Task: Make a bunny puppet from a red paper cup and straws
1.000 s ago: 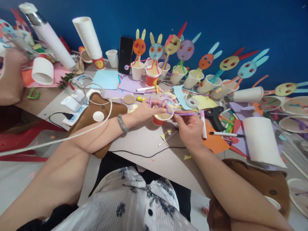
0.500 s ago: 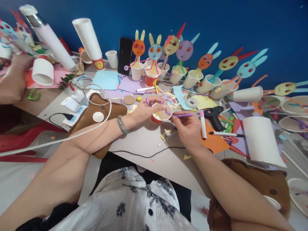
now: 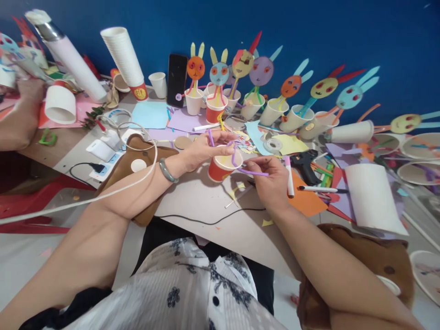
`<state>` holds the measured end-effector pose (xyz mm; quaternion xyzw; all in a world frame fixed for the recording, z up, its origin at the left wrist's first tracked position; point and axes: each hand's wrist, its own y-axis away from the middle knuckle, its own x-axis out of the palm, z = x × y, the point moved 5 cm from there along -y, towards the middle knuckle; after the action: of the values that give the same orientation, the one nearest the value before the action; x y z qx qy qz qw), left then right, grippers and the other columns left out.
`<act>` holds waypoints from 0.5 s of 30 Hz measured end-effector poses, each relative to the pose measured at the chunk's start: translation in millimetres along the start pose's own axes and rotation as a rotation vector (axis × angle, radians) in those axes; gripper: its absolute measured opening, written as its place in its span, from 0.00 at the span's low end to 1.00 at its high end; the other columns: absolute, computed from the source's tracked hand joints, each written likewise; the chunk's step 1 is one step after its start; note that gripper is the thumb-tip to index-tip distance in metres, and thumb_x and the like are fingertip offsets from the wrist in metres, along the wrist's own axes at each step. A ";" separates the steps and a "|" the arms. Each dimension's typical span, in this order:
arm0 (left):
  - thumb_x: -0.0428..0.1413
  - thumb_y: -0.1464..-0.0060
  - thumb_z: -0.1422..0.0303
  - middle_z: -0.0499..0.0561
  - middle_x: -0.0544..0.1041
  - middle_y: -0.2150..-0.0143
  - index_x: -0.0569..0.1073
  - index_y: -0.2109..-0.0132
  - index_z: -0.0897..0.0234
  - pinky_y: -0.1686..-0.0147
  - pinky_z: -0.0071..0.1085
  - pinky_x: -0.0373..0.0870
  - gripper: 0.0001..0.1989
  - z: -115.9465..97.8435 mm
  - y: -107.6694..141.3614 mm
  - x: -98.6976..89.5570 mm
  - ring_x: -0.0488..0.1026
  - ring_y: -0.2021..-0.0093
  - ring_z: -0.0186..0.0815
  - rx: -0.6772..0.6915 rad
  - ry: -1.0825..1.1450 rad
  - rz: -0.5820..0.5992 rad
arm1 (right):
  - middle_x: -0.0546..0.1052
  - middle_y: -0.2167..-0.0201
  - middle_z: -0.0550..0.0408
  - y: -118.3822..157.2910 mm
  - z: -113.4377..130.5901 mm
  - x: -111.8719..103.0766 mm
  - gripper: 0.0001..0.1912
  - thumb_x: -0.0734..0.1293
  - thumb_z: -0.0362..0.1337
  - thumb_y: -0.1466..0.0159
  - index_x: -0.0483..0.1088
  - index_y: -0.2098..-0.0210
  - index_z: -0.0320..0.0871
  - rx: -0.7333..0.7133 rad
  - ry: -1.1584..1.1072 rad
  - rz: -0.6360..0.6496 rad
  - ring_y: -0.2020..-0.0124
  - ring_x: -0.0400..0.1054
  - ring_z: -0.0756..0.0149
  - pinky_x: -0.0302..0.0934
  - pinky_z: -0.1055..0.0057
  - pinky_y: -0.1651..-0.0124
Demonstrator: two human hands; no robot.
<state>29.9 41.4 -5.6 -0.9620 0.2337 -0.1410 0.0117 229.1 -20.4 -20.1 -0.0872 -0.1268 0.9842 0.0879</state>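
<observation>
A red-and-white paper cup [image 3: 220, 170] stands on the table between my hands, slightly tilted. A bent purple pipe cleaner [image 3: 254, 173] runs from over its rim toward the right. My left hand [image 3: 209, 145] is above the cup's left side, thumb and fingers closed on the purple pipe cleaner, with one end standing up by the knuckles. My right hand [image 3: 270, 178] is just right of the cup. Its fingers are curled together at the pipe cleaner, whose free end crosses in front of the thumb; the exact grip is partly hidden.
Finished rabbit-faced cups [image 3: 252, 107] line the blue wall. A black glue gun [image 3: 305, 166], a pink-capped marker [image 3: 289, 178] and orange paper [image 3: 307, 201] lie right. A white cable [image 3: 103, 197] crosses over my left forearm. Another person's hand [image 3: 30, 89] is far left.
The cup has shifted slightly left and shows more of its red side. The purple end at my right hand has dropped and now angles down across the thumb.
</observation>
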 end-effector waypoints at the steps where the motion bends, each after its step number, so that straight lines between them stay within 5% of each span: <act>1: 0.79 0.59 0.55 0.51 0.83 0.57 0.83 0.56 0.64 0.51 0.36 0.74 0.27 -0.1 0.1 0.0 0.79 0.57 0.35 -0.018 -0.006 -0.001 | 0.83 0.67 0.56 -0.1 -0.7 0.6 0.09 0.77 0.41 0.39 0.75 0.66 0.48 0.015 -0.015 0.011 0.67 0.79 0.64 0.77 0.63 0.60; 5: 0.78 0.59 0.52 0.48 0.81 0.66 0.81 0.64 0.65 0.56 0.35 0.75 0.25 1.3 1.0 0.1 0.76 0.64 0.33 -0.016 -0.015 -0.061 | 0.82 0.66 0.58 0.7 -3.7 3.8 0.11 0.77 0.39 0.41 0.72 0.63 0.49 0.082 -0.087 0.051 0.66 0.80 0.64 0.78 0.64 0.58; 10: 0.77 0.56 0.53 0.51 0.84 0.57 0.84 0.59 0.64 0.47 0.37 0.75 0.24 1.8 4.4 0.3 0.79 0.54 0.37 0.077 0.016 -0.168 | 0.82 0.51 0.52 3.7 -4.4 9.4 0.24 0.80 0.44 0.42 0.71 0.50 0.52 0.069 -0.130 0.154 0.61 0.80 0.63 0.79 0.63 0.57; 15: 0.75 0.52 0.51 0.54 0.85 0.52 0.86 0.58 0.62 0.40 0.42 0.74 0.22 10.0 8.7 15.9 0.80 0.49 0.41 0.068 -0.024 -0.039 | 0.75 0.35 0.47 7.9 -3.6 20.7 0.45 0.85 0.51 0.49 0.67 0.37 0.55 0.003 -0.136 0.317 0.44 0.79 0.53 0.79 0.55 0.48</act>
<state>42.4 26.0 -11.8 -0.9669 0.2101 -0.1377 0.0445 208.5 -23.1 -28.7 -0.0392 -0.1159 0.9895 -0.0771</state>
